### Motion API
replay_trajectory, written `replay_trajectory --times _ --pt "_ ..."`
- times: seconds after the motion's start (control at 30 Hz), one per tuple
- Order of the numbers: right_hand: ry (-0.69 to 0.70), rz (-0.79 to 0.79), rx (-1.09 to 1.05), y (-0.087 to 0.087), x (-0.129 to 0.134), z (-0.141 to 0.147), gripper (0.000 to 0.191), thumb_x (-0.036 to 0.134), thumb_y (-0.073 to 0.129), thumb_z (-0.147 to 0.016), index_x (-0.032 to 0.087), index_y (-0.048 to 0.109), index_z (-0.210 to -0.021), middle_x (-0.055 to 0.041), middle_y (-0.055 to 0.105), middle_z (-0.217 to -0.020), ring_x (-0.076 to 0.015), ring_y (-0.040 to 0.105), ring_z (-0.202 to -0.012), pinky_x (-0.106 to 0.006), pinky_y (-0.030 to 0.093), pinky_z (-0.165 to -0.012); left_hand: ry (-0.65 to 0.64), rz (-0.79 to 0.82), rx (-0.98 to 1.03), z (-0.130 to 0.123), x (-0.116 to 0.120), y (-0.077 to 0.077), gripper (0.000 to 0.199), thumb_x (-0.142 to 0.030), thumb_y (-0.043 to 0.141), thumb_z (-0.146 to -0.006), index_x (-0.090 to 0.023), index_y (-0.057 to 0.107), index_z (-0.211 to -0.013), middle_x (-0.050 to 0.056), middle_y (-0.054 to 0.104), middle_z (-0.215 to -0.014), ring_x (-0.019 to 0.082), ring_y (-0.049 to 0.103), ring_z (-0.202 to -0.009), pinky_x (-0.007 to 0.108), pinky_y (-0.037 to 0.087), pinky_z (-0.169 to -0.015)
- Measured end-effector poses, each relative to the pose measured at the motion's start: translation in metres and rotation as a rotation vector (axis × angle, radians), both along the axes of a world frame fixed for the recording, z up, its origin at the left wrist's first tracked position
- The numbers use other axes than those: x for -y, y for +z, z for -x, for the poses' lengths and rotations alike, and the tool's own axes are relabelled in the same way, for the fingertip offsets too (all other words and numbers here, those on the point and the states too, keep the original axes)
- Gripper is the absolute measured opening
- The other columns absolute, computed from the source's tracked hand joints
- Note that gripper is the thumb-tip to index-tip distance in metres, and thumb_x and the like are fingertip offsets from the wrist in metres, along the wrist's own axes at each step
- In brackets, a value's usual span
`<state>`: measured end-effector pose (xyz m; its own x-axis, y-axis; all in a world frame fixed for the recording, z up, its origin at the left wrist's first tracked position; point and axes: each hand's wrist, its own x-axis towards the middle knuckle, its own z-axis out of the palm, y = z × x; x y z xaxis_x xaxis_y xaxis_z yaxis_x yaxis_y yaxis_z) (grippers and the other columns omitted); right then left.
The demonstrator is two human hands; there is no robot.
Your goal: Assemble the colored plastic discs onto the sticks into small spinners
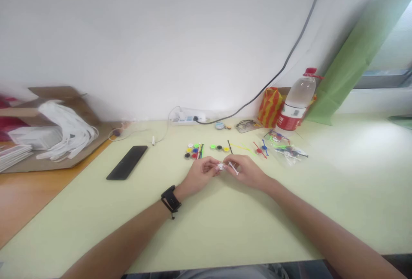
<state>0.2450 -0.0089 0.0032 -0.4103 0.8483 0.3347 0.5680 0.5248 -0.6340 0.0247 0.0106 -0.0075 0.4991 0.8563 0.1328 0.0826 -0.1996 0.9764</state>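
My left hand [203, 174] pinches a small white round piece [220, 166] over the table. My right hand [246, 171] meets it from the other side, its fingers closed on a thin white stick [233, 168] with a flared end. Just beyond my left hand lie several coloured discs [195, 150] in a cluster, with a bundle of coloured sticks [201, 150] beside them. Behind my fingers are a green disc [213, 147], a black disc [219, 148] and a yellow disc [226, 149], next to a black stick [229, 147]. Red and blue sticks [264, 147] lie farther right.
A black phone [127, 163] lies at left, near a white cable plug [153, 141]. Clear bags of parts [291, 153], a large bottle [296, 101] and a striped bag [270, 107] stand or lie at right. A power strip [186, 119] is by the wall; cardboard [64, 159] is far left.
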Motion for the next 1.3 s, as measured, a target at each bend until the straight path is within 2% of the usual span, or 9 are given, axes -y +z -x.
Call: replay_trajectory --times 0.13,0.2,0.33,0.47,0.53,0.67,0.83,1.03,1.3 --pt "0.023 0.016 -0.125 -0.004 -0.003 -0.001 0.023 0.021 0.057 -0.092 0.022 0.066 -0.114 -0.0064 0.075 -0.106 -0.0189 0.070 -0.087 -0.029 0.054 -0.075 0.019 -0.003 0.020 -0.001 -0.002 -0.002 0.032 -0.042 0.073 -0.090 -0.015 0.071 -0.108 0.011 0.077 -0.100 0.022 0.075 -0.092 0.037 0.061 -0.090" --pt "0.009 -0.006 -0.134 -0.007 -0.005 -0.002 0.029 0.017 0.052 -0.094 0.023 0.066 -0.119 -0.0068 0.075 -0.109 -0.0199 0.071 -0.091 -0.032 0.054 -0.080 0.045 0.010 0.037 -0.001 -0.003 -0.003 0.033 -0.042 0.074 -0.089 -0.016 0.072 -0.108 0.010 0.077 -0.099 0.022 0.074 -0.092 0.037 0.061 -0.090" --pt "-0.052 -0.126 -0.099 -0.008 -0.009 -0.005 0.025 0.023 0.050 -0.100 0.023 0.072 -0.112 -0.0079 0.074 -0.096 -0.0217 0.068 -0.086 -0.034 0.053 -0.077 0.109 0.053 0.031 -0.001 -0.006 -0.001 0.031 -0.040 0.081 -0.082 -0.016 0.073 -0.099 0.009 0.078 -0.095 0.021 0.074 -0.090 0.036 0.060 -0.089" --pt "-0.019 -0.242 -0.109 -0.001 -0.007 -0.005 0.023 0.029 0.053 -0.101 0.023 0.075 -0.105 -0.0109 0.069 -0.105 -0.0230 0.064 -0.097 -0.035 0.050 -0.086 0.121 0.102 0.033 0.000 -0.009 0.001 0.030 -0.039 0.085 -0.077 -0.015 0.073 -0.092 0.009 0.078 -0.095 0.021 0.074 -0.088 0.035 0.059 -0.089" --pt "0.042 -0.170 -0.105 0.004 -0.004 -0.004 0.024 0.030 0.051 -0.103 0.023 0.074 -0.105 -0.0094 0.070 -0.104 -0.0206 0.064 -0.091 -0.032 0.050 -0.080 0.126 0.106 0.049 0.001 -0.010 0.001 0.030 -0.039 0.085 -0.076 -0.015 0.073 -0.091 0.009 0.078 -0.095 0.021 0.074 -0.090 0.035 0.058 -0.090" --pt "0.111 -0.029 -0.046 0.007 0.000 -0.002 0.028 0.034 0.047 -0.105 0.024 0.074 -0.108 -0.0036 0.069 -0.083 -0.0169 0.058 -0.070 -0.028 0.044 -0.066 0.181 0.090 0.092 0.002 -0.011 0.002 0.029 -0.038 0.086 -0.074 -0.015 0.073 -0.086 0.008 0.077 -0.096 0.022 0.073 -0.093 0.036 0.056 -0.092" --pt "0.137 -0.006 -0.085 0.004 -0.001 -0.002 0.029 0.031 0.046 -0.105 0.023 0.073 -0.112 -0.0063 0.071 -0.092 -0.0184 0.062 -0.081 -0.029 0.046 -0.076 0.205 0.160 0.121 0.001 -0.011 0.004 0.027 -0.034 0.085 -0.075 -0.016 0.073 -0.091 0.008 0.079 -0.097 0.023 0.074 -0.094 0.039 0.057 -0.096" --pt "0.101 0.066 -0.106 0.002 -0.003 -0.001 0.027 0.033 0.053 -0.102 0.021 0.076 -0.106 -0.0047 0.072 -0.087 -0.0162 0.058 -0.072 -0.027 0.044 -0.067 0.111 0.145 0.125 0.001 -0.011 0.002 0.038 -0.036 0.082 -0.080 -0.016 0.074 -0.112 0.010 0.080 -0.098 0.026 0.077 -0.094 0.042 0.059 -0.096" --pt "0.092 0.063 -0.116 0.002 -0.003 -0.002 0.029 0.035 0.053 -0.101 0.019 0.077 -0.107 -0.0050 0.073 -0.086 -0.0154 0.056 -0.068 -0.027 0.042 -0.063 0.077 0.059 0.141 -0.001 -0.008 0.002 0.033 -0.037 0.080 -0.083 -0.016 0.077 -0.108 0.011 0.080 -0.105 0.027 0.075 -0.099 0.041 0.060 -0.095"
